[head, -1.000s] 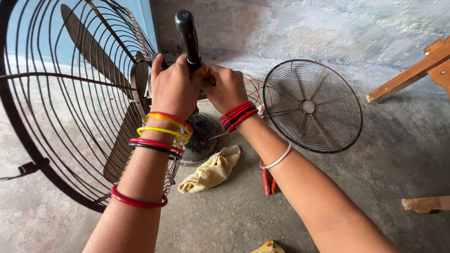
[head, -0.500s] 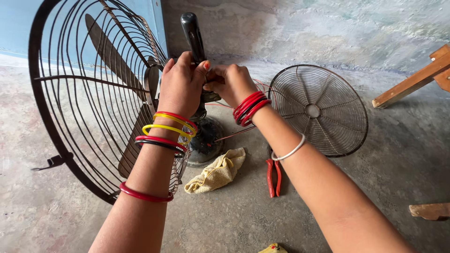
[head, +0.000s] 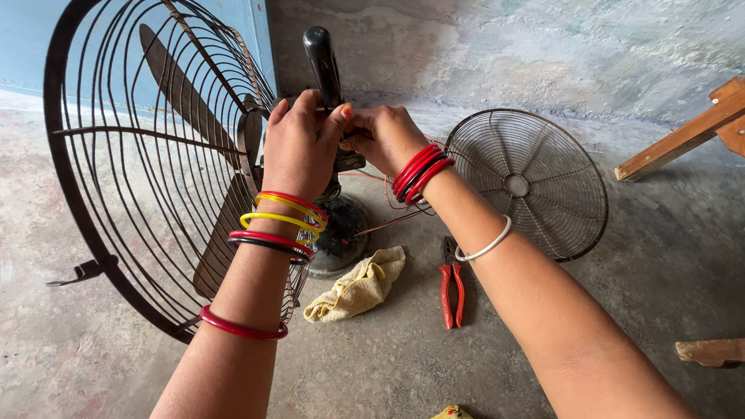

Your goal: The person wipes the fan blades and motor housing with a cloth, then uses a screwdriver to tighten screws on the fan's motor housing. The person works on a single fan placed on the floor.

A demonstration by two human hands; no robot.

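Observation:
A large rusty fan guard with dark blades [head: 155, 163] stands upright on the concrete floor at the left. My left hand [head: 299, 143] grips the fan's motor housing behind the guard, bangles on its wrist. Close beside it, my right hand [head: 384, 136] has its fingers pinched at the back of the motor, but what they pinch is hidden. A black stand pole [head: 322, 66] rises just behind both hands. Thin red wires [head: 380, 198] trail under my right wrist. Below my hands sits the round dark base [head: 341, 233].
A detached round wire guard [head: 535, 182] leans at the right. Red-handled pliers [head: 450, 283] and a yellow cloth [head: 357, 285] lie on the floor near the base. Wooden pieces [head: 683, 136] are at the far right, with a plastered wall behind.
The view has shifted so the fan guard and my hands sit further right and lower in the frame. Both hands stay at the motor.

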